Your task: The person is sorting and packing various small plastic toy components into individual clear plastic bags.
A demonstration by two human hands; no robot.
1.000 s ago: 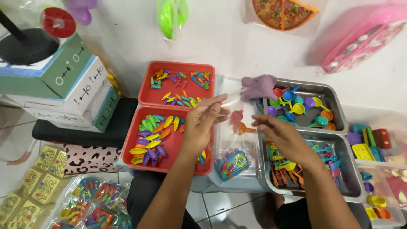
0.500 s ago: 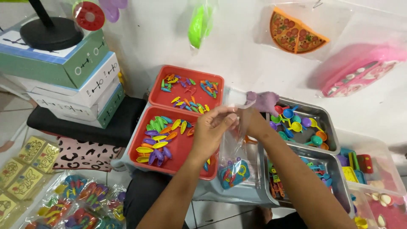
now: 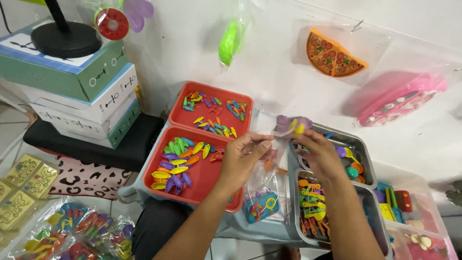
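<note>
L hand (image 3: 243, 156) pinches the top edge of a clear plastic bag (image 3: 262, 192), fingers closed on the film. R hand (image 3: 320, 154) grips the bag's other top edge & also holds a small yellow piece (image 3: 299, 128) plus a purple toy bit (image 3: 288, 124) at its fingertips. Bag hangs between both hands, over the gap betw. the near red tray (image 3: 159, 159) and the near metal tray (image 3: 368, 202); small coloured toy pieces (image 3: 261, 206) sit at its bottom.

Vs 0.5 s ago: hands were pressed together at the bag mouth, now a bit apart w/ mouth spread wider. Vs 1 s ago: hands were well apart, R hand low over the metal trays; it's since come up to the bag.

Far red tray (image 3: 211, 113) & far metal tray (image 3: 358, 144) hold more pieces, unchanged. Stacked boxes (image 3: 91, 91) at left.
</note>
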